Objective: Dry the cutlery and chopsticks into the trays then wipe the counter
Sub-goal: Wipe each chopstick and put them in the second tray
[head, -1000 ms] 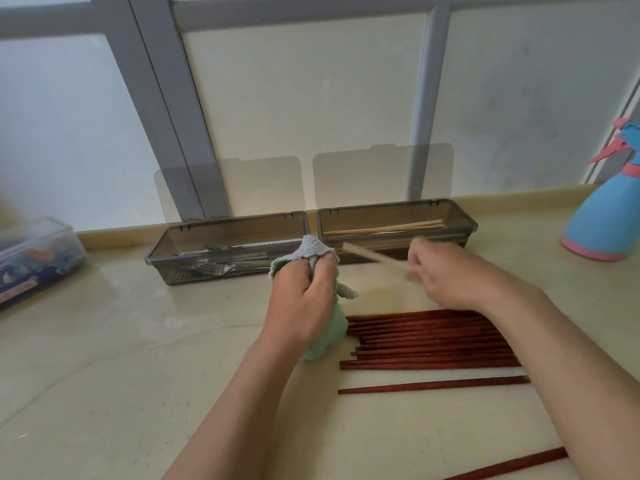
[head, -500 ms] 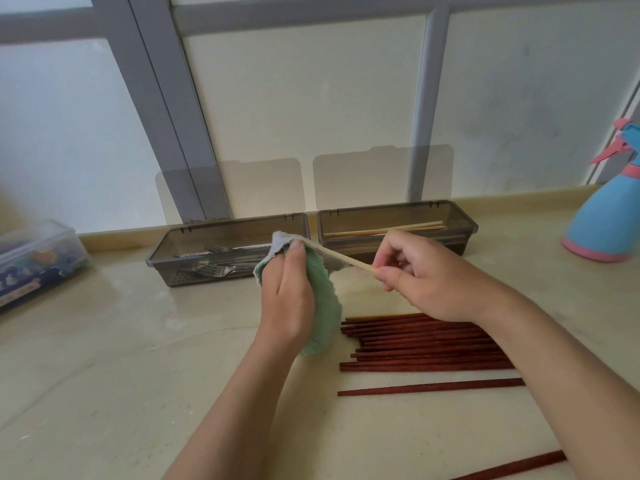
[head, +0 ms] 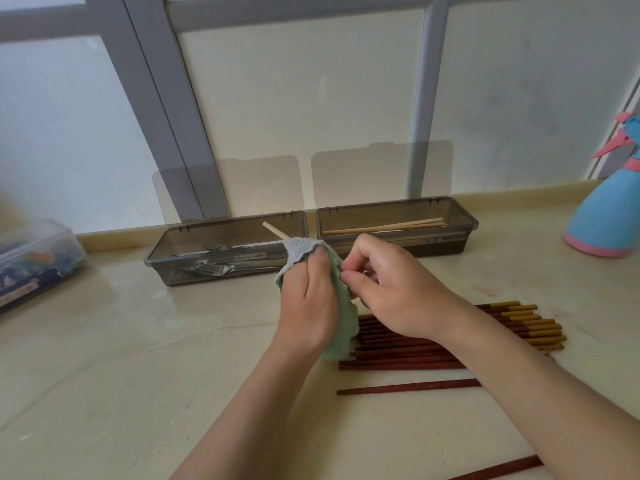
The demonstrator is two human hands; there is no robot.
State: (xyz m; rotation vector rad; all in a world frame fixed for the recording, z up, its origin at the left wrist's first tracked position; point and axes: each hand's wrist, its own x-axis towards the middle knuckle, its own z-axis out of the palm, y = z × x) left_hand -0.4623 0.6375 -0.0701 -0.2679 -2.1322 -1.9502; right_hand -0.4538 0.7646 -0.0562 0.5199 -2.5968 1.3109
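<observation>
Left hand point(head: 308, 303) clenches cloth point(head: 341, 317) round pale chopstick point(head: 275, 231) — tip poking out over the cutlery tray point(head: 194, 277) — right hand point(head: 391, 289) pinches its near end; advisable: squeeze firmly, draw the full length through, then lay it in the right tray point(head: 446, 245).

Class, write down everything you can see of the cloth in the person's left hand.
The cloth is a small, soft, fluffy towel, pale green on one face and grey-blue where its top folds over. The left hand grips it bunched above the counter, wrapped round a pale chopstick whose tip sticks out up and left. The right hand pinches at its right edge, where the chopstick enters. Its lower end hangs in front of the dark red chopsticks; contact there is unclear.
</observation>
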